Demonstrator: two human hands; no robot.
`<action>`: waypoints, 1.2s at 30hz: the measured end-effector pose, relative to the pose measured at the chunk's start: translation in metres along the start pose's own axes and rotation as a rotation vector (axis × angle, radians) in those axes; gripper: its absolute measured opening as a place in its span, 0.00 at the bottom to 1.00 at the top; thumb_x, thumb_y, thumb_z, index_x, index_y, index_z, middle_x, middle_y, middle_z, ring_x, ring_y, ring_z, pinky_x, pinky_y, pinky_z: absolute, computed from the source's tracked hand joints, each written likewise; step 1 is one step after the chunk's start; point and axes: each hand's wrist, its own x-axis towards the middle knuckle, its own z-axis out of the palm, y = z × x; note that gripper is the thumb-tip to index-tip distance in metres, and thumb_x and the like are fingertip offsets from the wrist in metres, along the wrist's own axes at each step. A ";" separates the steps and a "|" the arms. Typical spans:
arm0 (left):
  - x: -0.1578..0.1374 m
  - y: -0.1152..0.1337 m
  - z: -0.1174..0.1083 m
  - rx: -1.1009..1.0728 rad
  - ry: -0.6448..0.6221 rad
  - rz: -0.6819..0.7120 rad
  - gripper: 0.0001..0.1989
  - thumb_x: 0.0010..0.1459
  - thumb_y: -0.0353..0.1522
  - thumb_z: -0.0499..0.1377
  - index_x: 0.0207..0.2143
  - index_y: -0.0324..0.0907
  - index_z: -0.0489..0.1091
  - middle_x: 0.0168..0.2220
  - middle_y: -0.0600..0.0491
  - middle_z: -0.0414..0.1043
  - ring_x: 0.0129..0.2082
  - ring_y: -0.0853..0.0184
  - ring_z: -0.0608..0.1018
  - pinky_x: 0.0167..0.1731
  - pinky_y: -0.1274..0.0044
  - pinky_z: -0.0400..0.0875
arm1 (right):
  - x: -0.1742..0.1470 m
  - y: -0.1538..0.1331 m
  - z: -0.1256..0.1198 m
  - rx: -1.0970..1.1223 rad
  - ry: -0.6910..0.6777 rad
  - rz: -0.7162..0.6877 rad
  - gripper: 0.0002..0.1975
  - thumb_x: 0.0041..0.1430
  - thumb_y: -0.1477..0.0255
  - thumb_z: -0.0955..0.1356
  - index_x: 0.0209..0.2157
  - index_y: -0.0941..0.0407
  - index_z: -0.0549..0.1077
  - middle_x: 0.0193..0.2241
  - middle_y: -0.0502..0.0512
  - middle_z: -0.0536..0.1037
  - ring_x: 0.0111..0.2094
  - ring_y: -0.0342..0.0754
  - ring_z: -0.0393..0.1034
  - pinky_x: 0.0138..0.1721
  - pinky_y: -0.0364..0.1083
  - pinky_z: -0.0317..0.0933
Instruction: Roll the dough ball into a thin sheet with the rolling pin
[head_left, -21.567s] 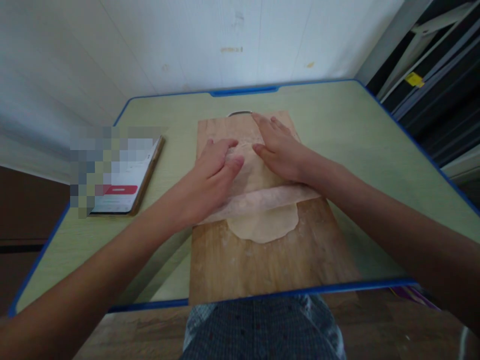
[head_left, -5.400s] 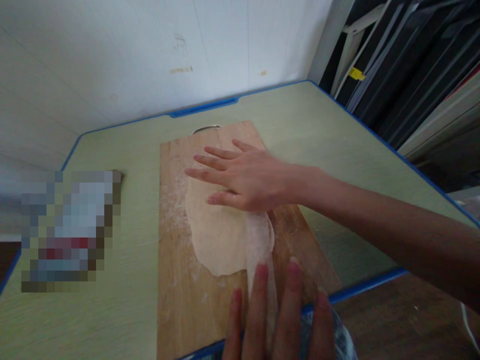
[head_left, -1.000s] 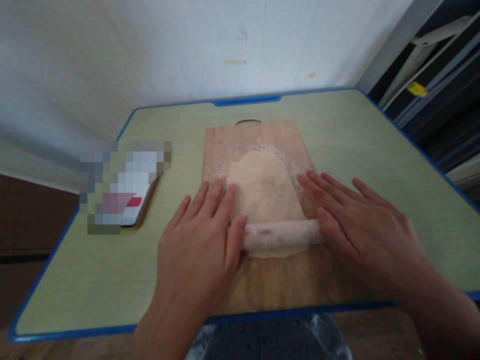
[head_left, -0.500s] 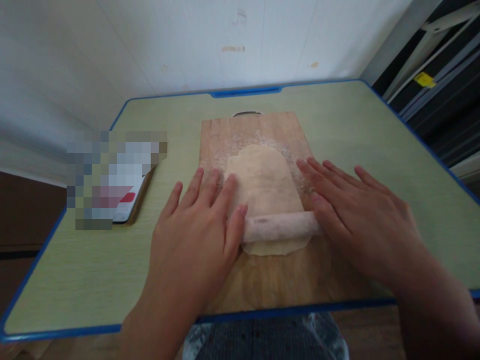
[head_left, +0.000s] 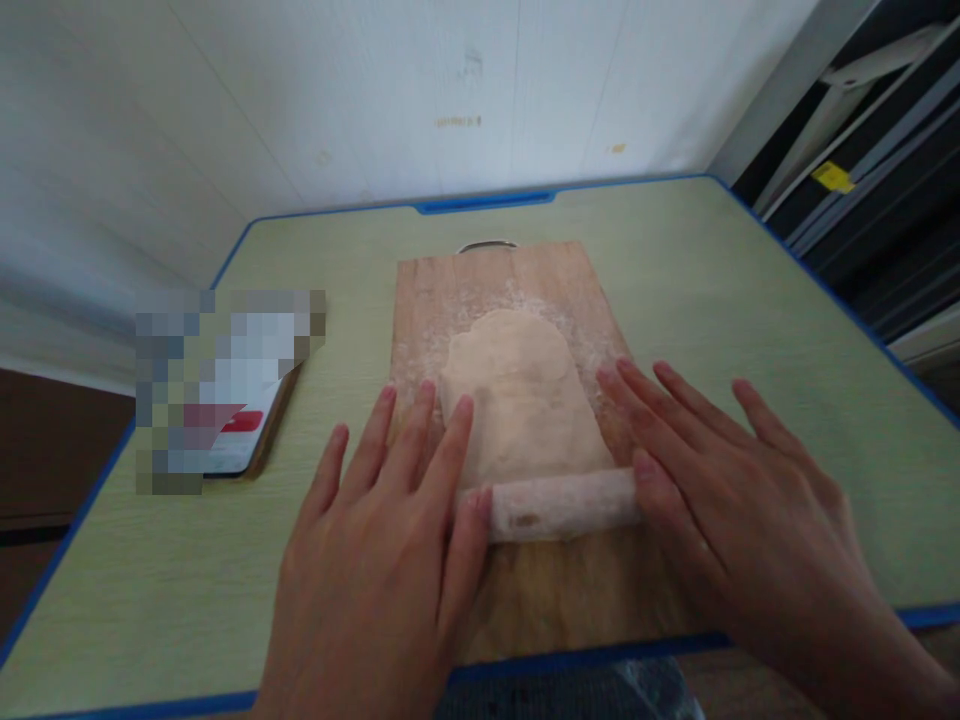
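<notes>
A flour-dusted rolling pin point(head_left: 562, 505) lies crosswise over the near edge of a flat sheet of dough point(head_left: 517, 400). The dough is pale and long, with a rounded far end, and rests on a wooden cutting board point(head_left: 495, 275). My left hand point(head_left: 375, 550) lies flat over the pin's left end, fingers stretched and spread, thumb along the pin. Over the right end is my right hand point(head_left: 742, 500), also flat with fingers apart. Both palms hide the pin's ends. Neither hand's fingers wrap around it.
Loose flour point(head_left: 517, 295) is scattered on the board around the dough's far end. A phone point(head_left: 255, 420), partly blurred out, leans on the left of the green table point(head_left: 330, 250) with its blue edge. A white wall point(head_left: 360, 90) stands behind; dark folded items point(head_left: 885, 150) are at right.
The rolling pin has come toward me with both hands, from over the dough to its near edge. The whole view has shifted slightly, the table sitting lower in it.
</notes>
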 end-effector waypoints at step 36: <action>-0.003 0.005 0.002 0.033 0.078 -0.077 0.26 0.64 0.32 0.39 0.57 0.37 0.67 0.60 0.42 0.65 0.61 0.46 0.65 0.52 0.49 0.68 | -0.005 0.000 0.005 0.009 0.079 -0.062 0.23 0.67 0.74 0.52 0.56 0.60 0.67 0.55 0.59 0.71 0.55 0.55 0.67 0.52 0.66 0.62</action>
